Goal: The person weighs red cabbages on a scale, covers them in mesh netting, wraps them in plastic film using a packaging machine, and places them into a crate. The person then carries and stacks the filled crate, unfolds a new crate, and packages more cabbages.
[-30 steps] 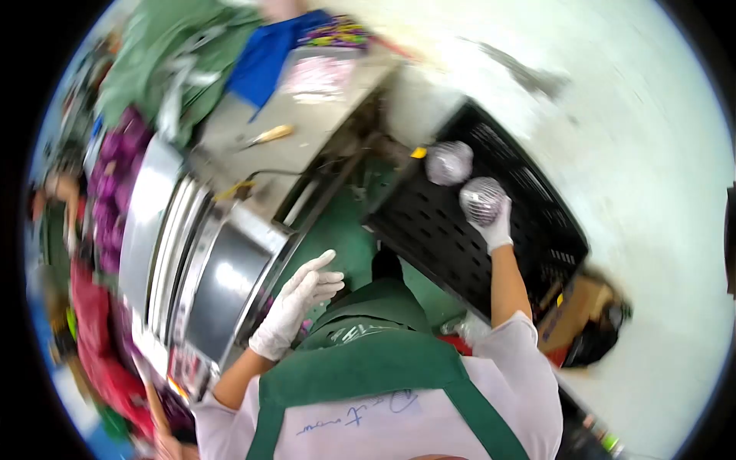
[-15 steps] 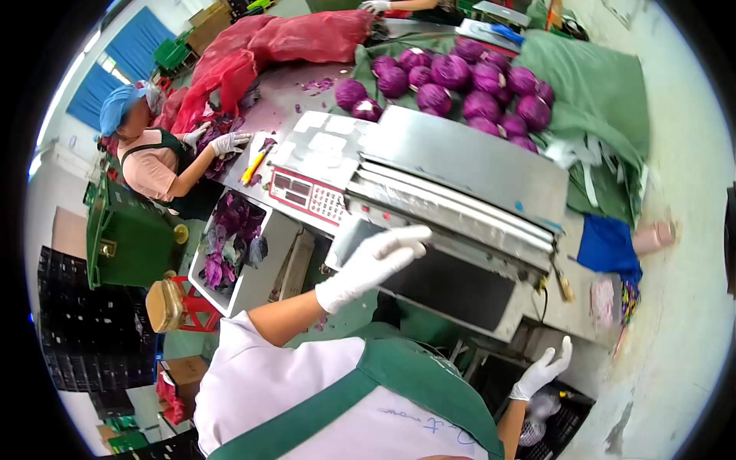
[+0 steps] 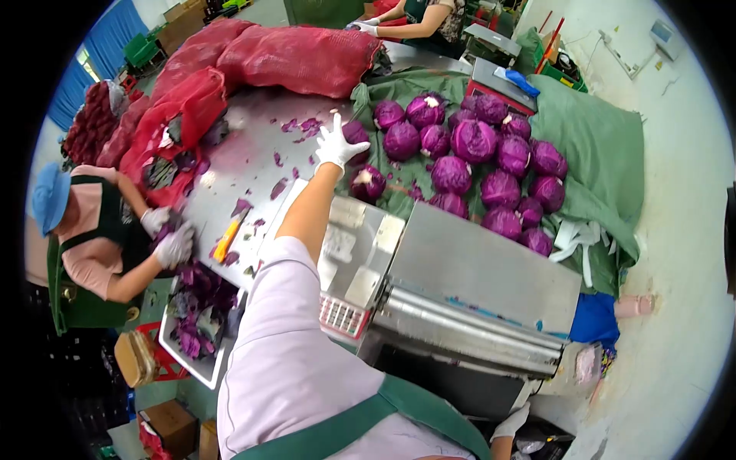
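Observation:
My left hand, in a white glove, reaches far across the table with its fingers spread. It is at the near-left purple cabbage, partly covering it, without fingers wrapped round it. A second purple cabbage lies just below that hand. My right hand, also gloved, is low at the right, beside the front corner of the metal wrapping machine. Its fingers look stretched out and nothing shows in them. Several more cabbages lie on a green cloth beyond the machine.
A weighing scale stands left of the machine, partly behind my arm. A yellow-handled knife lies among leaf scraps. Red mesh sacks line the far side. At the left, a co-worker handles leaves above a white bin.
My left hand has moved from above the machine's front, forward and left to the cabbages. My right hand has shifted lower, towards the machine's corner. The view has shifted.

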`<state>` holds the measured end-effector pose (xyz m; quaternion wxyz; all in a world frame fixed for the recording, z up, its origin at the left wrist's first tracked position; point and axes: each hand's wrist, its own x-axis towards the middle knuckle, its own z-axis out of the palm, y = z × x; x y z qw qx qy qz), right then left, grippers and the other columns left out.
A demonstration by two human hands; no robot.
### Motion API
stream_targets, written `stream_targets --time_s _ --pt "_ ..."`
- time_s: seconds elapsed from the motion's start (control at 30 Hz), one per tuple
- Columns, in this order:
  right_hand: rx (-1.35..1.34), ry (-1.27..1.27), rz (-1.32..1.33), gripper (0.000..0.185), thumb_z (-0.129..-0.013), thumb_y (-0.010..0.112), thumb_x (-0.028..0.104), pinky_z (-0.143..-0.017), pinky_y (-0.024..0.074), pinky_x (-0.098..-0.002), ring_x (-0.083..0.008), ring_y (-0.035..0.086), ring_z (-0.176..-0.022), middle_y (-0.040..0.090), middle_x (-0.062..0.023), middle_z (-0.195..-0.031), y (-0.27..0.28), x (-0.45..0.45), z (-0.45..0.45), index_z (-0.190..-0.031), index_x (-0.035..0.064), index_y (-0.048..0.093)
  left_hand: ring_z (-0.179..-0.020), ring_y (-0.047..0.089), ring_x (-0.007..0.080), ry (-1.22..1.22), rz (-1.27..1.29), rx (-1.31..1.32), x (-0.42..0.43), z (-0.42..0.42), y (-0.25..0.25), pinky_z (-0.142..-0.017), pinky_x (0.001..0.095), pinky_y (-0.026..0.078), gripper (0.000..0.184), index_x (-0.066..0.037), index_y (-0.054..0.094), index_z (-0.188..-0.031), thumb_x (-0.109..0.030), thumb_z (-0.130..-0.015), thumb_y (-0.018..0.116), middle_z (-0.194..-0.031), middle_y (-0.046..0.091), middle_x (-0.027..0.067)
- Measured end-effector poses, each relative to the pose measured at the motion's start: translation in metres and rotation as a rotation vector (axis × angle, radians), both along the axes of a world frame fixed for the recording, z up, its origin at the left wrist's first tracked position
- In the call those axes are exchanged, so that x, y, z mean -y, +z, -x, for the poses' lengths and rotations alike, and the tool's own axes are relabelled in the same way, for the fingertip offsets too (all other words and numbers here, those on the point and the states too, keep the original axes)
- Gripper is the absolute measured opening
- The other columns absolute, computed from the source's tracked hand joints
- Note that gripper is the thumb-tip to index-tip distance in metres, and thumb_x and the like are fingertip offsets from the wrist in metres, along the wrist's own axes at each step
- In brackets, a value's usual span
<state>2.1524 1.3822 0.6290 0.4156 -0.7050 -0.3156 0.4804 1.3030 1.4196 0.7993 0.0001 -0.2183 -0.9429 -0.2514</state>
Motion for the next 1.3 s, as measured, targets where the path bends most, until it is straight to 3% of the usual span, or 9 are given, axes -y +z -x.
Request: stream_targets --time_s 0.03,0.17,0.3,0.4,0.73,0.93,1.1,1.13,1.3 --pt "-0.13 -0.043 0.009 0.041 -0.097 0.041 0.031 -0.088 0.047 -0.0343 -0.0208 0.058 -0.097 0.061 -0.0085 -0.107 0.013 0.001 0.013 -0.11 -0.0025 0.06 -0.135 0.03 0.0489 0.035 0.046 0.063 -0.011 0.008 -0.002 -0.107 0.0517 0.035 0.131 -0.02 0.007 -0.153 -0.06 -0.055 0.084 -0.151 0.02 0.0316" --pt "-0.223 -0.125 0.058 0.04 -0.097 0.039 0.029 -0.086 0.051 -0.0338 -0.0224 0.062 -0.097 0.063 -0.0094 -0.109 0.045 0.006 0.043 -0.114 -0.0004 0.061 -0.106 0.064 0.0273 0.026 -0.4 0.221 -0.026 0.049 -0.046 -0.097 0.0364 0.047 0.091 -0.008 0.051 -0.134 -0.038 -0.057 0.087 -0.114 0.066 0.0196" --pt "-0.365 -0.063 0.079 0.041 -0.097 0.041 0.031 -0.089 0.0491 -0.0362 -0.0219 0.059 -0.1 0.062 -0.0089 -0.109 0.057 0.005 0.049 -0.116 -0.0003 0.059 -0.094 0.064 0.022 -0.112 -1.003 0.646 0.002 0.052 -0.041 -0.084 0.0326 0.051 0.06 0.001 0.059 -0.12 -0.03 -0.073 0.081 -0.105 0.065 0.0104" --pt "0.348 0.071 0.067 0.036 -0.097 0.044 0.027 -0.094 0.0411 -0.0311 -0.0203 0.055 -0.1 0.061 -0.0098 -0.11 0.077 0.007 0.053 -0.115 -0.001 0.059 -0.106 0.06 0.0218 -0.263 -0.734 0.43 0.047 0.01 0.026 -0.092 0.0328 0.049 0.059 0.0 0.052 -0.13 -0.03 -0.083 0.073 -0.119 0.06 0.0137" --pt "0.76 0.366 -0.679 0.018 -0.093 0.055 0.013 -0.088 0.0461 -0.0322 -0.0233 0.06 -0.098 0.064 -0.0126 -0.1 0.113 -0.196 0.027 -0.102 -0.0006 0.064 -0.123 0.049 0.0223 -0.392 -0.379 0.161 0.172 -0.151 0.066 -0.108 0.0351 0.035 0.07 -0.005 0.038 -0.143 -0.002 -0.08 0.069 -0.138 0.047 0.0123" --pt "1.066 0.723 -0.526 0.016 -0.08 0.059 0.014 -0.103 0.0395 -0.0415 -0.0378 0.049 -0.123 0.061 -0.0185 -0.119 0.099 -0.363 0.075 -0.088 0.0142 0.073 -0.128 0.042 0.0311 -0.329 -0.15 -0.131 0.179 -0.178 0.061 -0.11 0.039 0.031 0.078 -0.006 0.035 -0.145 -0.013 -0.077 0.073 -0.14 0.041 0.0195" --pt "1.235 0.85 -0.239 0.047 -0.082 0.056 0.032 -0.103 0.0392 -0.0421 -0.0376 0.044 -0.128 0.056 -0.0179 -0.13 0.107 -0.407 0.119 -0.129 0.037 0.056 -0.128 0.041 0.0362 -0.321 -0.096 -0.047 0.195 -0.146 0.05 -0.109 0.0405 0.031 0.079 -0.001 0.031 -0.145 -0.019 -0.08 0.073 -0.139 0.039 0.0244" --pt "1.096 0.937 -0.175 0.036 -0.085 0.054 0.032 -0.103 0.0367 -0.0523 -0.0354 0.052 -0.119 0.056 -0.0148 -0.131 0.096 -0.426 0.122 -0.119 0.0311 0.064 -0.129 0.04 0.0368 -0.287 -0.053 -0.098 0.196 -0.15 0.048 -0.109 0.0407 0.031 0.078 -0.001 0.031 -0.145 -0.021 -0.081 0.072 -0.139 0.039 0.0249" --pt "0.308 0.672 -0.705 0.027 -0.087 0.061 0.023 -0.082 0.0495 -0.0316 -0.0217 0.067 -0.089 0.071 -0.0136 -0.094 0.126 -0.413 0.131 -0.103 0.0028 0.07 -0.131 0.038 0.0365 -0.151 -0.14 -0.078 0.199 -0.151 0.048 -0.11 0.0409 0.03 0.078 -0.003 0.029 -0.147 -0.027 -0.085 0.07 -0.142 0.036 0.026"
